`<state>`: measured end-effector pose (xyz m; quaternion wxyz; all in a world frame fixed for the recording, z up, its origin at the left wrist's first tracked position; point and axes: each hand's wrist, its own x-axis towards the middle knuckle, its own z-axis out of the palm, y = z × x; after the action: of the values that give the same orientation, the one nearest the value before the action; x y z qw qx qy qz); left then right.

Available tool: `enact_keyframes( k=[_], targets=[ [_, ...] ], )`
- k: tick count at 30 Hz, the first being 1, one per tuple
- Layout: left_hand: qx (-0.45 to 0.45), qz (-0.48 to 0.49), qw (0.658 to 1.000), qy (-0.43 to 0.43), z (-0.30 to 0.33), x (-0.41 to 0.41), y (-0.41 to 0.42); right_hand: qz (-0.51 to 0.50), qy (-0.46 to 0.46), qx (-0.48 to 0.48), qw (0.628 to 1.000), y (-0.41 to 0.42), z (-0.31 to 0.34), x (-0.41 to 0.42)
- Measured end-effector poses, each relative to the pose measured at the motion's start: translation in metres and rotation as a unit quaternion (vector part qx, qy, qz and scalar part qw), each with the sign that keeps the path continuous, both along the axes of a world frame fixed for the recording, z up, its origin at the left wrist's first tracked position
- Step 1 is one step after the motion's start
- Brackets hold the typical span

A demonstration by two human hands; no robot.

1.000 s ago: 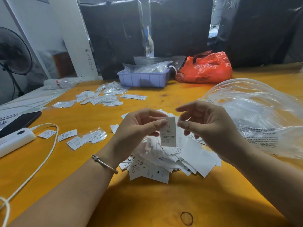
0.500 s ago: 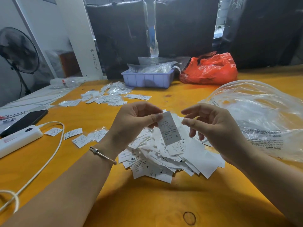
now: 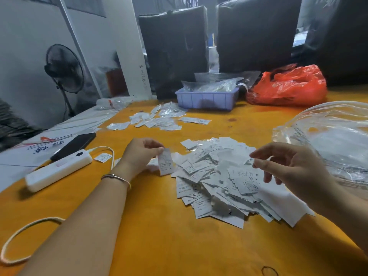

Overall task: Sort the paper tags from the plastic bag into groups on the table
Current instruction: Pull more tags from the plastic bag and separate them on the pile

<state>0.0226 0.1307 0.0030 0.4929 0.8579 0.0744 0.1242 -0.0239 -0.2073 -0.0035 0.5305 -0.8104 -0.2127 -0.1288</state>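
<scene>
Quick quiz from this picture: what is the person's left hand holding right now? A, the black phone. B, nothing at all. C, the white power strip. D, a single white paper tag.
D: the left hand pinches a single white paper tag between thumb and fingers, just left of the big pile of white paper tags.

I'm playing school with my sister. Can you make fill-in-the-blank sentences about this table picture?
1. The left hand pinches one white paper ____.
2. The crinkled plastic bag beside the lilac plastic tray is coloured ____.
3. The black phone lies beside the white ____ strip.
4. The right hand hovers over the ____ of white tags.

Missing words: tag; red; power; pile
</scene>
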Motion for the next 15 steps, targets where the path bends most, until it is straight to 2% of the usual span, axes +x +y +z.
enact_keyframes(
  k=[2,6,10,13,15],
  targets=[
    [0.012,0.019,1.0,0.014,-0.008,0.004,0.008,-0.003,-0.005,0.005,1.0,0.001,-0.001,0.0],
    [0.118,0.04,0.992,0.023,-0.019,0.01,0.016,-0.013,-0.017,0.001,1.0,0.003,-0.002,0.002],
    [0.17,0.05,0.984,0.03,-0.02,0.008,0.012,-0.023,-0.027,-0.02,0.999,0.002,-0.004,0.001],
    [0.195,0.072,0.978,-0.018,-0.008,0.004,0.005,-0.051,-0.047,-0.043,0.997,0.0,-0.001,0.002],
    [0.192,0.056,0.977,-0.07,0.008,0.0,-0.009,-0.097,-0.093,-0.087,0.987,-0.002,0.003,0.002]
  ],
)
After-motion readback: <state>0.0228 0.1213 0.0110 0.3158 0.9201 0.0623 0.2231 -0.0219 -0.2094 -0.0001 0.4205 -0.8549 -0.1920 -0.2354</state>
